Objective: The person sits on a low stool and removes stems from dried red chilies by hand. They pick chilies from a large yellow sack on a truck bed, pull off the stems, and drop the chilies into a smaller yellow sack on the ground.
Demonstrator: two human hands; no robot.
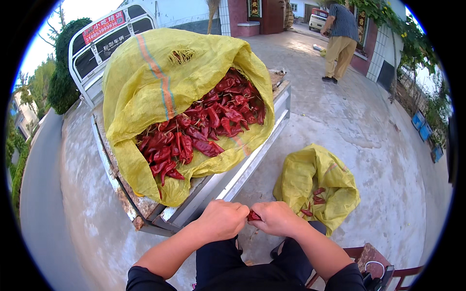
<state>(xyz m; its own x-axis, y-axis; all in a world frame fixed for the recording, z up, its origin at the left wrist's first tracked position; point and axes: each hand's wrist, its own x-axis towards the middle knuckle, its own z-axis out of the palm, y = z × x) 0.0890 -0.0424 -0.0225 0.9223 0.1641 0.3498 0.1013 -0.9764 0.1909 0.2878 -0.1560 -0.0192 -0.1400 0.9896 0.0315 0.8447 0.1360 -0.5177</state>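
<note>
A red pepper is held between the two hands, in front of the body and just above the knees in the head view. The left hand is curled into a loose fist, its back turned upward and its bent fingers pointed to the right, where one end of the pepper is gripped. The right hand is likewise closed around the other end, thumb and forefinger brought together on the left. Only a short stretch of the pepper is left visible between them; the rest is hidden by the fingers.

Both forearms are brought in from the lower corners and angled inward, the elbows kept bent and apart, so that a wedge is formed with the hands at its point. The forearms are bared below dark sleeves.

Beyond the left hand, a large yellow sack is laid on a truck bed, its mouth opened toward the person and many red peppers exposed inside. Beyond the right hand, a smaller yellow sack is stood open on the concrete ground, with a few peppers seen in it.
</note>
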